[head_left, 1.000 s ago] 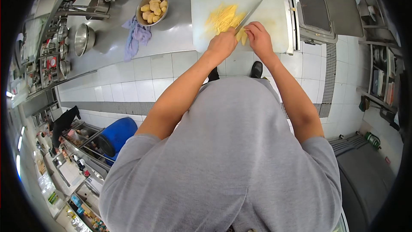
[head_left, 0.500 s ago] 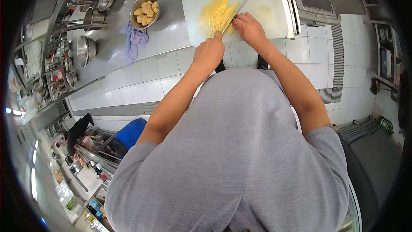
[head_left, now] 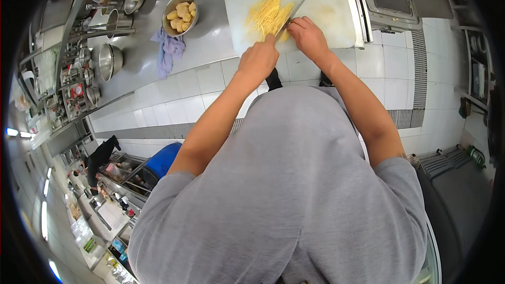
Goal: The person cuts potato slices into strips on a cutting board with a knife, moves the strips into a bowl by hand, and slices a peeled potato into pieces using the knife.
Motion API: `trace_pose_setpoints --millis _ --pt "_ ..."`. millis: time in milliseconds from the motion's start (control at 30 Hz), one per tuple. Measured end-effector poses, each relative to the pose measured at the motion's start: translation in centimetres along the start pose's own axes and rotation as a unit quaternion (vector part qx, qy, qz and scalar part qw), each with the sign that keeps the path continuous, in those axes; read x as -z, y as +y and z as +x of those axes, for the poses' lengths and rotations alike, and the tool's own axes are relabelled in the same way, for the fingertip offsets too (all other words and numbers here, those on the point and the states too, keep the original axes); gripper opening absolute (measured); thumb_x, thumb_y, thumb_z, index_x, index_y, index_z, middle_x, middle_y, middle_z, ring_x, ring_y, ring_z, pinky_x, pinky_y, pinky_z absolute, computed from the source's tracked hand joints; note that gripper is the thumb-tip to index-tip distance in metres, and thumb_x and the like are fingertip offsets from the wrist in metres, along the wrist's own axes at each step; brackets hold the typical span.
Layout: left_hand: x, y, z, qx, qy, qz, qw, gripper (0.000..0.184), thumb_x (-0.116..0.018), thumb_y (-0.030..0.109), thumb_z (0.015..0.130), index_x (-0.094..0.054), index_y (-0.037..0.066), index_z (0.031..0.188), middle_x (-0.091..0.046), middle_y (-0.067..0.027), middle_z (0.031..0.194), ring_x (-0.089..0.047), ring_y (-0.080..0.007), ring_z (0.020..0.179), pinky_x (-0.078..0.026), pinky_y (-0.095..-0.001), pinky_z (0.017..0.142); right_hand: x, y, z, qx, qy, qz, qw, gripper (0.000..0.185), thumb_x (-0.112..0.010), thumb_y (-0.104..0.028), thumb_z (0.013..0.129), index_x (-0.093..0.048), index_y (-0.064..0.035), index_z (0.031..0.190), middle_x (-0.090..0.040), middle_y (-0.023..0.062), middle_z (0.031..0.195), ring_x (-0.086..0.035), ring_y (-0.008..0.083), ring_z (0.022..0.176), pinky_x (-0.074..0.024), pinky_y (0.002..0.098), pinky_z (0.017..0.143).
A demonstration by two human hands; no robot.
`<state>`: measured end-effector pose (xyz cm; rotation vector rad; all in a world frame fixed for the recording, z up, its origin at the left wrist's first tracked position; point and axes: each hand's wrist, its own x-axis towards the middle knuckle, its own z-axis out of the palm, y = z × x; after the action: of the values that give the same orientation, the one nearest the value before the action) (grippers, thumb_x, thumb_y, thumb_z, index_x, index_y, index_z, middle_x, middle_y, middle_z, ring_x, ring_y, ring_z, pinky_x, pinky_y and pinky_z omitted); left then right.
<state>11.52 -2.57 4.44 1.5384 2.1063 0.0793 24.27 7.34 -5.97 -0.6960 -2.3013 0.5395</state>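
Observation:
A kitchen knife (head_left: 300,4) slants across the white cutting board (head_left: 336,21), its blade pointing away to the upper right. My left hand (head_left: 259,59) is wrapped round the knife's handle. Just right of the blade, my right hand (head_left: 309,37) rests on the board with curled fingers, holding yellow ginger (head_left: 284,36) that is mostly hidden under the fingertips. A loose heap of thin ginger shreds (head_left: 267,13) lies left of the blade.
Peeled ginger pieces (head_left: 182,14) fill a steel bowl (head_left: 167,25) on the steel counter (head_left: 210,37). A purple cloth (head_left: 171,52) lies near the counter edge. Metal bowls (head_left: 109,62) stand by a rack at left. A person in dark clothes (head_left: 101,158) is farther off at lower left.
The knife has shifted slightly up and to the right with my left hand. My right hand stays beside the blade. The whole view has moved a little.

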Motion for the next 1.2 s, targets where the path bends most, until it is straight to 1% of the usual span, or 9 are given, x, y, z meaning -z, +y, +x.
trace_pose_setpoints --millis 100,267,400,500,600,800,1000,1067,1200 --pt "0.2 0.7 -0.6 0.036 -0.011 0.011 0.999 0.022 -0.057 0.016 0.108 -0.057 -0.002 0.12 -0.076 -0.0343 0.089 -0.075 -0.0581 0.085 -0.06 -0.0665 0.08 0.0 0.1 -0.1 0.001 0.0 0.008 1.0 0.009 -0.076 -0.007 0.094 -0.077 -0.0083 0.103 -0.071 0.0037 0.102 -0.068 0.0276 0.098 -0.0611 0.0411 0.085" --pt "1.7 2.8 2.3 -0.028 0.05 -0.045 0.997 0.02 -0.057 0.016 0.108 -0.057 -0.002 0.117 -0.076 -0.0347 0.089 -0.075 -0.0577 0.085 -0.059 -0.067 0.078 -0.1 0.1 -0.1 0.012 0.0 0.008 1.0 0.01 -0.076 -0.006 0.092 -0.076 -0.0089 0.102 -0.071 0.0031 0.102 -0.068 0.0271 0.099 -0.0612 0.0406 0.086" --pt "0.8 1.3 1.4 -0.028 0.029 -0.024 0.999 0.02 -0.058 0.015 0.108 -0.057 -0.002 0.117 -0.076 -0.0349 0.088 -0.075 -0.0576 0.083 -0.059 -0.0661 0.075 0.0 0.4 0.2 0.0 -0.001 0.0 1.0 0.008 -0.076 -0.007 0.093 -0.076 -0.0092 0.1 -0.071 0.0026 0.102 -0.068 0.0269 0.098 -0.0611 0.0401 0.086" --pt "-0.6 0.2 0.0 0.025 -0.016 0.004 1.0 0.021 -0.058 0.017 0.108 -0.06 -0.001 0.119 -0.078 -0.0354 0.093 -0.077 -0.0579 0.089 -0.061 -0.0661 0.081 -0.1 0.6 -0.2 -0.002 -0.002 0.005 1.0 0.008 -0.076 -0.007 0.093 -0.076 -0.0092 0.101 -0.072 0.0026 0.103 -0.068 0.0272 0.099 -0.0609 0.0401 0.086" --pt "0.2 1.8 0.9 0.029 0.014 0.0 0.999 0.021 -0.059 0.015 0.108 -0.058 -0.004 0.116 -0.075 -0.0352 0.087 -0.075 -0.0571 0.083 -0.06 -0.0651 0.075 -0.3 0.6 -0.4 0.002 -0.001 0.012 1.0 0.01 -0.076 -0.007 0.093 -0.077 -0.0087 0.102 -0.073 0.0026 0.105 -0.068 0.0278 0.099 -0.0609 0.0403 0.087" --pt "0.3 1.0 2.3 -0.029 0.024 -0.016 0.999 0.021 -0.059 0.014 0.107 -0.057 -0.004 0.118 -0.076 -0.0352 0.088 -0.076 -0.0565 0.085 -0.06 -0.0653 0.076 0.3 0.4 0.4 0.014 -0.008 0.002 1.0 0.011 -0.076 -0.005 0.094 -0.078 -0.0065 0.104 -0.076 0.0048 0.109 -0.069 0.0291 0.101 -0.061 0.0406 0.088" --pt "-0.7 0.6 0.6 0.045 -0.032 0.002 0.998 0.022 -0.057 0.017 0.109 -0.059 -0.002 0.12 -0.078 -0.0349 0.096 -0.077 -0.0559 0.091 -0.062 -0.0641 0.082 -0.1 0.6 -0.1 0.005 -0.007 0.006 1.0 0.007 -0.076 -0.006 0.096 -0.078 -0.0059 0.103 -0.077 0.0071 0.111 -0.069 0.03 0.101 -0.0607 0.0406 0.089" --pt "0.2 1.5 2.0 -0.015 0.024 -0.032 0.999 0.023 -0.058 0.016 0.108 -0.057 -0.004 0.119 -0.076 -0.0352 0.091 -0.075 -0.0569 0.085 -0.059 -0.0647 0.079 0.0 0.6 -0.2 0.013 -0.003 0.007 1.0 0.007 -0.076 -0.006 0.096 -0.078 -0.0058 0.103 -0.077 0.0073 0.112 -0.069 0.03 0.101 -0.0606 0.0406 0.089" --pt "0.7 1.0 2.8 -0.031 0.024 -0.048 0.998 0.023 -0.06 0.015 0.107 -0.057 -0.004 0.12 -0.076 -0.0358 0.09 -0.075 -0.0573 0.085 -0.059 -0.0648 0.079 0.3 0.3 0.5 0.013 -0.023 0.001 1.0 0.008 -0.077 -0.007 0.097 -0.078 -0.0055 0.104 -0.077 0.0076 0.113 -0.069 0.0306 0.102 -0.0604 0.0415 0.09"
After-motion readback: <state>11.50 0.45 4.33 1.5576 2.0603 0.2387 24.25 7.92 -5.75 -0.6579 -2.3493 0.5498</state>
